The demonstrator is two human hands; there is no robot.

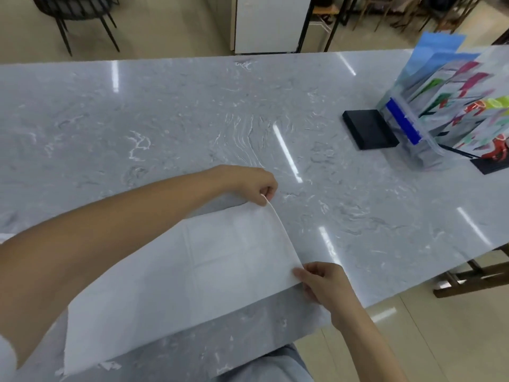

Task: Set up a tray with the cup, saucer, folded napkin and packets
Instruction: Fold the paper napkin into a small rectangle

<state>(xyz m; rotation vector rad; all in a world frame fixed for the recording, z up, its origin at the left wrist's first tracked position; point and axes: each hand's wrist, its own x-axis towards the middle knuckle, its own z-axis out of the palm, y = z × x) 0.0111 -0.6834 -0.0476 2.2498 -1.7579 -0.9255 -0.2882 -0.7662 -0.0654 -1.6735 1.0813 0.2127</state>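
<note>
A matt white napkin (192, 271) of soft creased paper or cloth lies on a glossy grey marble-look tabletop (192, 114) mirroring ceiling lights; beyond the grip, a clear shiny plastic bag (440, 111) beside a matt black block (369, 132).

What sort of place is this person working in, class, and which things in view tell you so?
Probably a cafe or shared dining area, though that is uncertain. A long grey marble-look table carries a clear stand of colourful menu-like leaflets, and dark chairs stand on the tiled floor beyond.
</note>
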